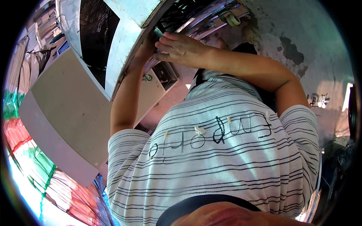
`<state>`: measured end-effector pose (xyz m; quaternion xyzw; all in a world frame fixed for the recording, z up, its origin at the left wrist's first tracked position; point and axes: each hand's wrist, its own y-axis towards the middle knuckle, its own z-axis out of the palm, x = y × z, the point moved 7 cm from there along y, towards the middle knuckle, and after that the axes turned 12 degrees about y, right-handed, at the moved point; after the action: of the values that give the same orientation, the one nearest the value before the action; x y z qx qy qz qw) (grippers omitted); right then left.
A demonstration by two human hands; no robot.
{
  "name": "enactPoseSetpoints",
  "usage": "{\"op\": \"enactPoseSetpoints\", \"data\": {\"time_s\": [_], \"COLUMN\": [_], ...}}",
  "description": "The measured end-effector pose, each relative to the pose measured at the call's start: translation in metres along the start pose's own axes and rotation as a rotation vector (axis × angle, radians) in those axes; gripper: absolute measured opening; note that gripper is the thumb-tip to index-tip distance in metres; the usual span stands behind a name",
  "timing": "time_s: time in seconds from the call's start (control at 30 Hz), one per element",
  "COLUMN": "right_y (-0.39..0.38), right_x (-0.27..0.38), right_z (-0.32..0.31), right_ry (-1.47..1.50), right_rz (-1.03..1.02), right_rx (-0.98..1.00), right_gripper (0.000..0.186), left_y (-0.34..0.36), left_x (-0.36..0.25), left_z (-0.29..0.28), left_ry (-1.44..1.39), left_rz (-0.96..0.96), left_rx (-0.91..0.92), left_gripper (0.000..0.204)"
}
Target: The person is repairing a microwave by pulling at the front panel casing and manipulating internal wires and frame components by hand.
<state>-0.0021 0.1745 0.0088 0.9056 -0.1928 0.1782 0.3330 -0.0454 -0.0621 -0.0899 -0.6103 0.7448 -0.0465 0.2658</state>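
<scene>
My left arm reaches up along the underside edge of a white metal panel [126, 47] with a large dark cut-out. My left hand [151, 40] is in shadow beside that edge, and its fingers are mostly hidden. Across from it, my right hand [183, 49] points leftward with its fingers stretched out and slightly apart, the fingertips close to the left hand and the panel edge. A small teal-green piece [159, 31] shows just above the right fingertips; I cannot tell which hand, if either, touches it.
A large beige board [71, 105] with a pale border lies at the left. Below the panel stands a low box-like unit [166, 75] with a dark compartment. Behind my hands is a rack with a wheel-like roller [232, 20]. The grey floor [316, 37] has dark stains.
</scene>
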Motion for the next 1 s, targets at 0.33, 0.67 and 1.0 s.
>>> {"op": "enactPoseSetpoints", "data": {"time_s": [0.33, 0.67, 1.0], "right_y": [-0.001, 0.001, 0.003], "right_x": [0.001, 0.003, 0.001], "right_z": [0.001, 0.003, -0.001], "right_ry": [-0.02, -0.007, 0.029], "right_rz": [0.0, 0.0, -0.033], "right_rx": [0.057, 0.032, 0.028], "right_gripper": [0.048, 0.047, 0.044], "left_y": [0.014, 0.014, 0.024], "left_x": [0.019, 0.041, 0.014], "left_z": [0.007, 0.033, 0.0], "left_ry": [0.388, 0.829, 0.844], "left_rz": [-0.025, 0.277, -0.084], "left_rx": [0.114, 0.277, 0.048], "left_gripper": [0.018, 0.013, 0.023]}}
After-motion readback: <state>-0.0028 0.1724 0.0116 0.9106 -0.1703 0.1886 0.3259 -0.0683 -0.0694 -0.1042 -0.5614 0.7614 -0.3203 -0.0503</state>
